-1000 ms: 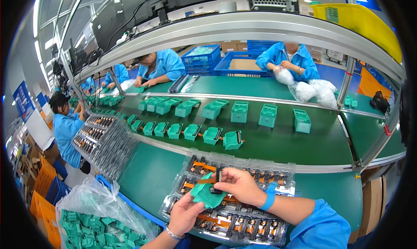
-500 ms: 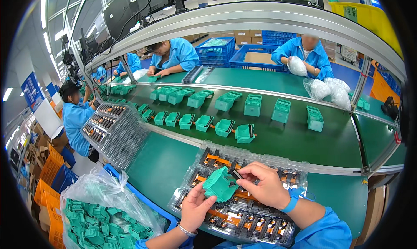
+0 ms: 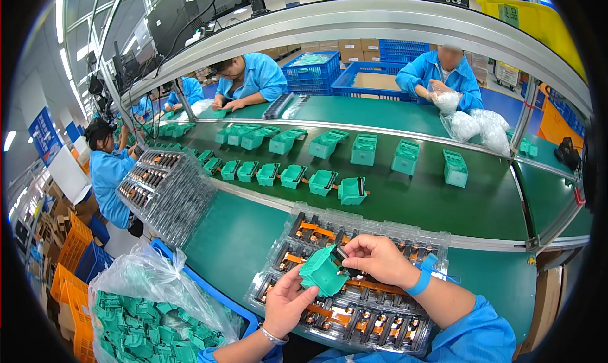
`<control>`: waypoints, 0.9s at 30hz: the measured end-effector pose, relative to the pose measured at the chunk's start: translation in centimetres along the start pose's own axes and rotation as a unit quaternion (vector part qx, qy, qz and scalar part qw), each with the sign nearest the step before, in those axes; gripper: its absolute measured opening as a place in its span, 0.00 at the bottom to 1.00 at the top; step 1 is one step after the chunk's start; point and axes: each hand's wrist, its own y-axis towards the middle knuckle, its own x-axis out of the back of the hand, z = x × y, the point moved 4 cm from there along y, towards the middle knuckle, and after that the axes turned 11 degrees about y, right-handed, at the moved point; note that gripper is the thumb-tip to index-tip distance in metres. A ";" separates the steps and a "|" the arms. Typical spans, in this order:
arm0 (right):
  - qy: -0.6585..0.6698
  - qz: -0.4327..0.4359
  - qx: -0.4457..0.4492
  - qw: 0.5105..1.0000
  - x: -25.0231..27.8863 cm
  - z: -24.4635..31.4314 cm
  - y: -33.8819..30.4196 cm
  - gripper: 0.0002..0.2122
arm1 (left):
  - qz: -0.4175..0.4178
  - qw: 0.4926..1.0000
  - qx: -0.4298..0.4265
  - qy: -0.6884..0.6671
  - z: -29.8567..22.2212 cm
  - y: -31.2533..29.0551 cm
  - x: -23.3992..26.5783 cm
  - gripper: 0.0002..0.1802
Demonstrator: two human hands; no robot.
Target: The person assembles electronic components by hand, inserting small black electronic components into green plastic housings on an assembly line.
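My left hand [image 3: 288, 305] grips a green plastic housing [image 3: 322, 273] by its near left side and holds it tilted above a clear tray. With fingers pinched, my right hand [image 3: 383, 261] holds a small black part [image 3: 341, 255] at the housing's upper right edge. The fingers partly hide that part, and I cannot tell how deep it sits. Beneath both hands, the clear plastic tray [image 3: 297, 244] carries rows of black parts with orange flat cables.
Green housings [image 3: 351, 191] line the dark green conveyor [image 3: 456, 217] beyond. A bag of green housings [image 3: 136, 337] sits in a blue crate at lower left. Stacked clear trays [image 3: 171, 198] stand left. Co-workers sit across the belt; one handles white bags [image 3: 461, 125]. A metal frame [image 3: 354, 27] spans above.
The black part and my right fingers have moved slightly closer to the housing. Housings on the conveyor have shifted a little left. The co-worker across has lowered a white bag.
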 end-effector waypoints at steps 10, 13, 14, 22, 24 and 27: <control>0.006 0.023 -0.008 1.000 -0.1 -0.4 -0.3 0.09 | -0.015 1.000 -0.001 0.014 0.3 -0.3 -0.6 0.28; -0.055 0.055 -0.033 0.996 0.0 0.1 -0.3 0.10 | -0.008 1.000 -0.011 0.027 0.5 -0.5 -0.7 0.28; -0.097 0.066 -0.045 0.992 -0.1 0.1 -0.4 0.09 | -0.002 0.999 -0.014 0.030 0.5 -0.5 -0.8 0.28; -0.126 0.024 0.040 0.991 -0.2 1.1 -1.2 0.09 | -0.015 0.998 0.049 -0.036 1.7 -0.2 -0.7 0.27; -0.181 0.014 0.081 0.980 -0.5 2.4 -1.8 0.10 | -0.040 0.994 0.039 -0.089 1.6 -0.3 -0.9 0.27; -0.236 0.003 0.185 0.954 -1.3 3.7 -2.7 0.10 | -0.028 0.994 -0.036 -0.097 0.7 -0.6 -1.3 0.28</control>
